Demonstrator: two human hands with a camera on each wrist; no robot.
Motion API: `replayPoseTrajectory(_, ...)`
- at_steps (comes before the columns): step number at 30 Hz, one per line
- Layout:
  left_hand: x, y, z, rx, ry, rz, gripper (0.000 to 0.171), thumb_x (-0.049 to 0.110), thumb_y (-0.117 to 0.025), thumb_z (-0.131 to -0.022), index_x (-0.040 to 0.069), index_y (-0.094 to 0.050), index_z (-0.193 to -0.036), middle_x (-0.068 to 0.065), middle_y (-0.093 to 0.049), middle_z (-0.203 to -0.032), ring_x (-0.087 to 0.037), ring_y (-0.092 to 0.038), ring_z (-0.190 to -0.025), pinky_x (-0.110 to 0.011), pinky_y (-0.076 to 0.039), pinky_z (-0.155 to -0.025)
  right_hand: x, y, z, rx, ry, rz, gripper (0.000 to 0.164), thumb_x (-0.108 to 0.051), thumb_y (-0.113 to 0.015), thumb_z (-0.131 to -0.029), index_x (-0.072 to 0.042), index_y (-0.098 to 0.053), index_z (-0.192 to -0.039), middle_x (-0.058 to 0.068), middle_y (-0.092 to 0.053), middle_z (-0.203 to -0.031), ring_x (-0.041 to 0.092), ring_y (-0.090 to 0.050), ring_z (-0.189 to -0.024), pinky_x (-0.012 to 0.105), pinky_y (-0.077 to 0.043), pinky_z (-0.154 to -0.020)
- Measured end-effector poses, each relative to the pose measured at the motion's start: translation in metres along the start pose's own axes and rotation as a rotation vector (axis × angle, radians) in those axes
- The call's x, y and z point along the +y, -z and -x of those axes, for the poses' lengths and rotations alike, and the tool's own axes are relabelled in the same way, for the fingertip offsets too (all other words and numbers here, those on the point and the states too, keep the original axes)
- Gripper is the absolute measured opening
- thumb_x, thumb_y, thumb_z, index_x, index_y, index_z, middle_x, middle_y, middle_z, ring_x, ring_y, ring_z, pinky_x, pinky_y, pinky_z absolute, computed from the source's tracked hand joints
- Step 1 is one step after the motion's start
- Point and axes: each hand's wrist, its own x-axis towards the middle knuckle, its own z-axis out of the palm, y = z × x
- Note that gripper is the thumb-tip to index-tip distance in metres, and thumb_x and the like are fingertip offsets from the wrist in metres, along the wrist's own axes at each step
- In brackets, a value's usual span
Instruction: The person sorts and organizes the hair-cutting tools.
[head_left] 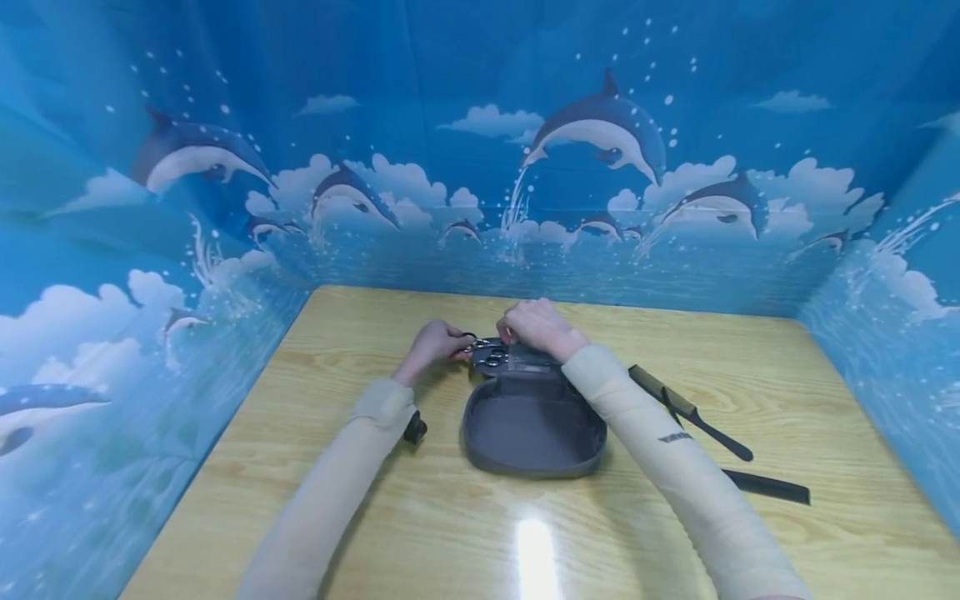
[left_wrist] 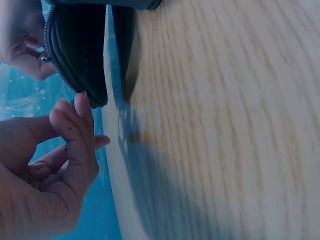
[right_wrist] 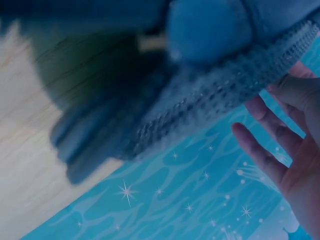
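A dark grey zip case (head_left: 534, 425) lies unfolded on the table, its far half (head_left: 487, 372) holding metal scissors and a clear pocket (head_left: 528, 360). At the far half's left end, my left hand (head_left: 438, 342) pinches a finger ring of one pair of scissors (head_left: 470, 337). A second pair of scissors (head_left: 494, 358) lies just below it. My right hand (head_left: 534, 323) grips the far rim of the case with thumb and forefinger. Its other fingers (right_wrist: 260, 155) stretch out behind the toothed zip edge (right_wrist: 200, 107) in the right wrist view.
Right of the case, partly behind my right sleeve (head_left: 652, 433), lie a black handled comb (head_left: 690, 410) and a second black comb (head_left: 768, 486). A blue dolphin-print curtain (head_left: 480, 167) encloses the wooden table (head_left: 420, 517) at the back and sides.
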Motion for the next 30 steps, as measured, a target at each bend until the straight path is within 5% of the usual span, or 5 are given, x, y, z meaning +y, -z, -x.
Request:
replayPoseTrajectory(12, 0.007, -0.009, -0.002, 0.038, 0.008, -0.094, 0.028, 0.027, -0.070, -0.098, 0.003, -0.078, -0.110, -0.012, -0.077, -0.082, -0.025, -0.075, -0.078, -0.025, -0.053, -0.074, -0.003, -0.002, -0.003, 0.025, 0.022, 0.022, 0.028, 0.005, -0.064, -0.085, -0.020, -0.071, -0.078, -0.005, -0.065, -0.080, 0.011, -0.049, -0.063, 0.025, -0.033, -0.054)
replayPoseTrajectory(22, 0.013, -0.015, -0.007, 0.146, 0.102, -0.077, 0.027, 0.028, -0.081, -0.088, 0.005, -0.079, -0.102, -0.008, -0.076, -0.077, -0.012, -0.070, -0.057, -0.022, -0.055, -0.055, -0.002, 0.000, -0.002, 0.011, 0.006, 0.021, 0.029, 0.006, -0.063, -0.087, -0.021, -0.072, -0.081, -0.004, -0.067, -0.081, 0.012, -0.050, -0.064, 0.026, -0.033, -0.053)
replayPoseTrajectory(30, 0.016, -0.019, -0.010, 0.151, 0.115, -0.099, 0.028, 0.031, -0.085, -0.083, 0.008, -0.079, -0.097, -0.005, -0.075, -0.076, -0.018, -0.073, -0.064, -0.021, -0.050, -0.051, -0.002, -0.001, -0.002, -0.011, 0.026, 0.028, 0.028, 0.004, -0.061, -0.090, -0.021, -0.070, -0.082, -0.004, -0.066, -0.083, 0.011, -0.049, -0.064, 0.026, -0.037, -0.055)
